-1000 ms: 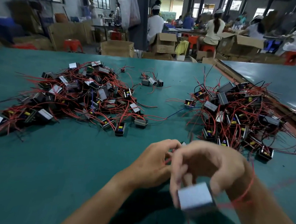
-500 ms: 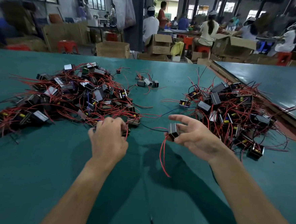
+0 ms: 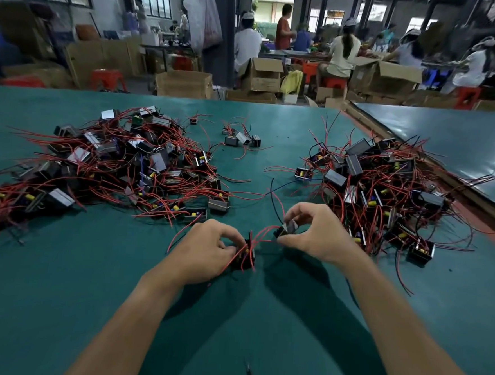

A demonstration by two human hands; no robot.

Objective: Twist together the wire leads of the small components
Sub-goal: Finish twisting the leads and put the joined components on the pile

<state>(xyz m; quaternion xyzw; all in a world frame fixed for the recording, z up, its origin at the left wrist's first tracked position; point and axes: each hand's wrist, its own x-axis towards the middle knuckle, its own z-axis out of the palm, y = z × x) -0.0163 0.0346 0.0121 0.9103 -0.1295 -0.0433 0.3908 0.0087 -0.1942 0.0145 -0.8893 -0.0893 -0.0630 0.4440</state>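
In the hands [image 3: 206, 252] [image 3: 316, 236], red-wired components [image 3: 245, 257] [image 3: 287, 229]

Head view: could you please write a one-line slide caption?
Left hand grips one wired component, right hand a second component, between left heap and right heap on the green table.

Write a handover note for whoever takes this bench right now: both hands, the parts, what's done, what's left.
Left hand: grips a small black component low over the green table.
Right hand: pinches a second component close beside the first.
Red leads arch between the two parts.
Stock: left heap, right heap, a few loose units at far centre.
Done: one part is in each hand, brought together.
Left: twist their leads together. Whether any twist is made yet cannot be told.
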